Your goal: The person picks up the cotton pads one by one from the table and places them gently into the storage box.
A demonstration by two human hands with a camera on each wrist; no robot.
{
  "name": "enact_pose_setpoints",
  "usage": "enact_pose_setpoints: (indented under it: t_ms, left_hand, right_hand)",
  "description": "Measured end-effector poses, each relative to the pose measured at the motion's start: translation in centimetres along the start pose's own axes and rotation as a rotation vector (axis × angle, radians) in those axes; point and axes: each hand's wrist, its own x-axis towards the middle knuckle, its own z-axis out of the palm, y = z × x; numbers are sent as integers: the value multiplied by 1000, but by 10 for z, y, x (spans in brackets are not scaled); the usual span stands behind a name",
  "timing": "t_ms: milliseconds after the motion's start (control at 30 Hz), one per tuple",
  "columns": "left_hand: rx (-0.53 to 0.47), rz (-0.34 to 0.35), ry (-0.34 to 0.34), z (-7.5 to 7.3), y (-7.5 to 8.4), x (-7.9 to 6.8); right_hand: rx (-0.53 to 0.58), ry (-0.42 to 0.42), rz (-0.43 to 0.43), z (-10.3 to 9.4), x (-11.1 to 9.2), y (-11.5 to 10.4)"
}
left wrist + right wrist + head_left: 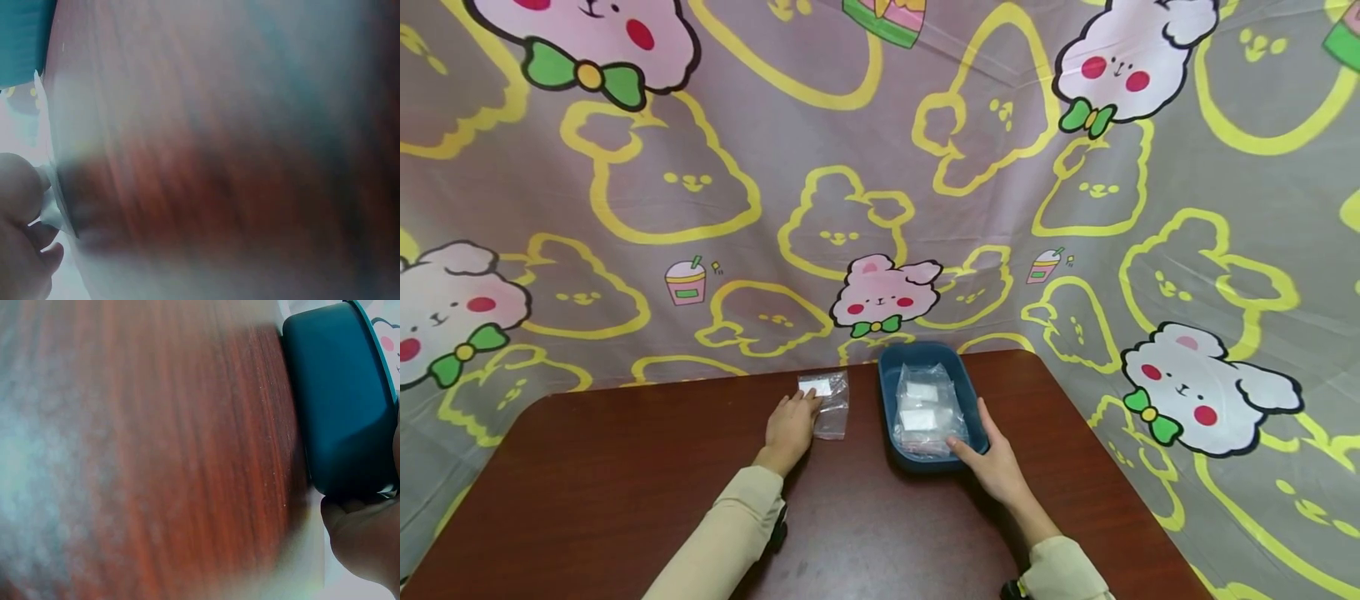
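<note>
A small clear plastic zip bag (831, 417) with a white label lies on the table, left of a dark blue plastic bin (889, 367). My left hand (792, 429) is at the bag's left edge, its fingertips over the label. In the left wrist view, the bent fingers (53, 259) and thumb pinch the thin plastic. Several similar clear bags (925, 408) with white labels lie in the bin. My right hand (996, 462) grips the bin's near right corner, thumb over the rim and fingers along the outer right wall. The right wrist view shows the bin's outer side (344, 400) beside that hand.
The dark reddish-brown wooden table (625, 475) has rounded far corners. A patterned cloth (760, 208) with cartoon animals hangs right behind it and along the right side. The bin stands near the table's far edge.
</note>
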Motion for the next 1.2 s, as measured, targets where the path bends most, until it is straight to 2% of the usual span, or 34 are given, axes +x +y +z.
enact_pose_setpoints:
  t_ms: [567,1000,1200]
  left_hand:
    - [17,25,6,-1,-2,-1]
    - [39,94,135,-12,0,5]
    - [44,107,170,-22,2,6]
  right_hand:
    - [5,4,12,2,-1,0]
    - [9,-20,25,-1,-1,-2]
    - [18,-26,33,-1,-1,-3]
